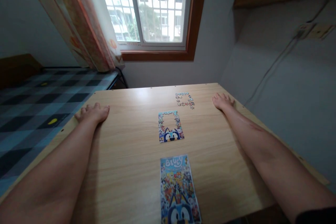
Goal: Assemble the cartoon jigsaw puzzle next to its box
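My bare left hand [93,112] rests on the pale wooden table [126,147], nine o'clock from a colourful, hollow-centred rectangular jigsaw [172,135]; my right hand [222,102] at two, small jigsaw pieces [186,104] at one, a rectangular blue picture [178,189] at six.

a home bedroom, shown by the checked bed [23,115] and flowered curtain [76,17]

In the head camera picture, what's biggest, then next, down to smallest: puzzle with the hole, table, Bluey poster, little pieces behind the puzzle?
1. Table
2. Bluey poster, though being nearer the camera makes it look bigger
3. Puzzle with the hole
4. Little pieces
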Action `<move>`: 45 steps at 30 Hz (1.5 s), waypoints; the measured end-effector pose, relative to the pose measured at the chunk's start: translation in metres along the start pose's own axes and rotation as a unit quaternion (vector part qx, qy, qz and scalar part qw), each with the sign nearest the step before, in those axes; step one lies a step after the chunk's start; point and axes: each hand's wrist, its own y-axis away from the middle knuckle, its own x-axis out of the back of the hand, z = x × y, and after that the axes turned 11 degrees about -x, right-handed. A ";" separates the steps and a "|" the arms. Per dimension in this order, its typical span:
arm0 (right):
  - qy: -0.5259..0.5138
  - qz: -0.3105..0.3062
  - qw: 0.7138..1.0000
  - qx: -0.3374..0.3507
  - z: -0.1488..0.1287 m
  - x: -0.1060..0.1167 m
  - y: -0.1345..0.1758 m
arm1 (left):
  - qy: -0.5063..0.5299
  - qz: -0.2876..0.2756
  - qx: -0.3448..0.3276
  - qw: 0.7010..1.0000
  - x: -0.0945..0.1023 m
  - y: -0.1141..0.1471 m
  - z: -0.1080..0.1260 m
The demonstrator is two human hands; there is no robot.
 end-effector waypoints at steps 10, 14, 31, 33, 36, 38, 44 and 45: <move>-0.025 0.014 1.000 0.004 -0.006 -0.006 -0.013 | -0.046 0.052 -0.005 0.998 0.002 0.007 -0.002; -0.046 0.035 0.998 -0.011 -0.013 -0.010 -0.016 | -0.032 0.096 -0.014 0.995 -0.002 0.008 -0.008; -0.159 0.145 0.970 0.110 -0.052 -0.012 0.013 | -0.060 0.174 -0.026 0.983 -0.005 0.013 -0.011; -0.169 0.157 0.964 0.133 -0.058 -0.010 0.018 | -0.068 0.184 -0.033 0.980 -0.006 0.014 -0.012; -0.189 0.193 0.946 0.182 -0.068 -0.008 0.024 | -0.070 0.219 -0.044 0.972 -0.007 0.015 -0.010; -0.215 0.237 0.922 0.220 -0.073 -0.006 0.027 | -0.066 0.249 -0.054 0.965 -0.008 0.016 -0.009; -0.251 0.311 0.877 0.265 -0.076 -0.002 0.035 | -0.079 0.305 -0.073 0.946 -0.013 0.014 -0.010; -0.252 0.317 0.875 0.265 -0.075 -0.001 0.036 | -0.084 0.306 -0.073 0.945 -0.013 0.013 -0.011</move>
